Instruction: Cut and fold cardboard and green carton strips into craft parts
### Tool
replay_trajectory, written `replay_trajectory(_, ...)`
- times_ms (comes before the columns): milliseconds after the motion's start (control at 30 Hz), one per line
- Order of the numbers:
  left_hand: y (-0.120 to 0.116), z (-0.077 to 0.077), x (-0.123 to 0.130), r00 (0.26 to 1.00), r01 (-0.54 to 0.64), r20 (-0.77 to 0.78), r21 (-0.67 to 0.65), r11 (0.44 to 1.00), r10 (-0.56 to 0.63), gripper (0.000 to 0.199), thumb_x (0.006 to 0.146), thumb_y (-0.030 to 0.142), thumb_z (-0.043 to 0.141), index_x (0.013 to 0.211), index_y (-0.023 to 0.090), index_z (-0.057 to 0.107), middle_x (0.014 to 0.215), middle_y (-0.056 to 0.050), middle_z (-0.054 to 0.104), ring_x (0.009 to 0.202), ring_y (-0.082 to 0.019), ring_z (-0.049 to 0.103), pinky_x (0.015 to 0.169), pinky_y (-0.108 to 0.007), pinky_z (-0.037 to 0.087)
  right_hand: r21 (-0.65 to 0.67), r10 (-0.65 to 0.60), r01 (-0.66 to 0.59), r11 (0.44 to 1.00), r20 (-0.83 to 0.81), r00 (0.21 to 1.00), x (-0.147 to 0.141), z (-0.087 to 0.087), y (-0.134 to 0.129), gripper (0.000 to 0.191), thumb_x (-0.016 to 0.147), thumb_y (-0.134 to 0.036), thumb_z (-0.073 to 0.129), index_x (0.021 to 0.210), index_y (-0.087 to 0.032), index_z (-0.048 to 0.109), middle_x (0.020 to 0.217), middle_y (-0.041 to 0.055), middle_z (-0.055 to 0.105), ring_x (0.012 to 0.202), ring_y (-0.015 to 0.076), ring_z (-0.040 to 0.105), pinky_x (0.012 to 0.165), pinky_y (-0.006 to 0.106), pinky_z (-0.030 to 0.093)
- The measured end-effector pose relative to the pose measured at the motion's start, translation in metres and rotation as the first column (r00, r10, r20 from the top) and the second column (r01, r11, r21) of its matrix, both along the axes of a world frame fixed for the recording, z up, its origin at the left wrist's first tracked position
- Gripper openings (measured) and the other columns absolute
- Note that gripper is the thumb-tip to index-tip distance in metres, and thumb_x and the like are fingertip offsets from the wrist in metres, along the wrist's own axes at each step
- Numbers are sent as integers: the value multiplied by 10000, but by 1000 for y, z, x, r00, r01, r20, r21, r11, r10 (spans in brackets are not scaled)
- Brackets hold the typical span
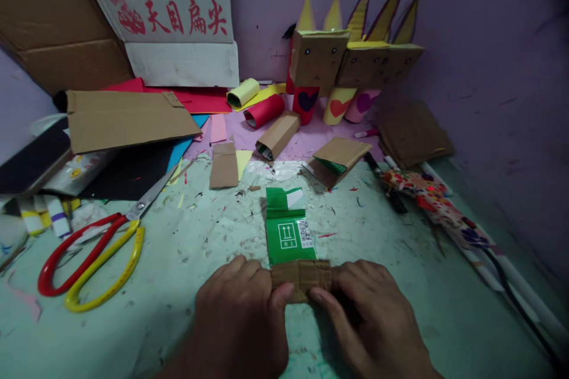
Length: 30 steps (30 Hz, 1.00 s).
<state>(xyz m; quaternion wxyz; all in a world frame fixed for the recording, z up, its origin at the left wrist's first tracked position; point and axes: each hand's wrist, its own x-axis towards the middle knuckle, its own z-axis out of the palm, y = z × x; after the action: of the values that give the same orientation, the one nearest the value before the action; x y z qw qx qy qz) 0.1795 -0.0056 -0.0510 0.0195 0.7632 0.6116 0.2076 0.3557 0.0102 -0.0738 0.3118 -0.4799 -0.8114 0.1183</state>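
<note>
Both my hands grip one strip of cardboard (300, 275) low in the middle of the head view. Its near part is bent up with the brown side showing, and beyond the bend its printed green face (287, 234) lies toward the table. My left hand (249, 308) closes on the left end, thumb on the brown part. On the right end my right hand (371, 311) is closed, its thumb tip near the lower edge. The undersides of the fingers are hidden. Red-and-yellow scissors (106, 243) lie partly open, left of my left hand.
Cardboard figures (322, 59) with pointed yellow tops stand against the wall. A folded cardboard piece (340, 160), a cardboard tube (279, 135) and a red paper roll (265, 111) lie before them. A colourful glue gun (418, 189) with a cable lies right; cardboard (128, 121) lies left.
</note>
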Motion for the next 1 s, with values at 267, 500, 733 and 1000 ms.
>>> replay_trajectory(267,-2,-4,-2,995,-12,-101,-25,1000,9,291,831,209,411,549,223,482,496,-24,553,502,-198,528,473,-304,364,42,-30,26,999,83,996,3,-3,3,262,897,-371,505,1080,-184,520,598,-27,600,507,154,561,544,286,412)
replay_trajectory(500,-4,-10,2,981,43,-189,44,998,-34,351,838,144,383,528,217,529,469,-38,521,515,-214,509,494,-327,374,56,48,-63,996,247,968,0,0,8,253,935,-373,439,1038,-215,609,682,24,626,574,187,570,534,310,396)
replay_trajectory(733,-8,-10,7,966,43,-259,132,990,-8,307,839,141,443,563,182,570,502,-48,561,535,-212,546,513,-324,400,86,287,-295,952,96,953,-7,-7,10,366,916,-93,372,1192,-187,592,1240,89,622,1193,221,513,942,441,477)
replay_trajectory(1000,-7,-6,-5,991,59,122,-16,998,-56,232,829,130,428,1002,161,579,920,-92,601,820,-230,580,670,-374,501,-78,509,-509,857,-13,860,0,-5,24,464,837,17,387,1257,-111,536,1340,116,536,1326,205,371,1029,443,423)
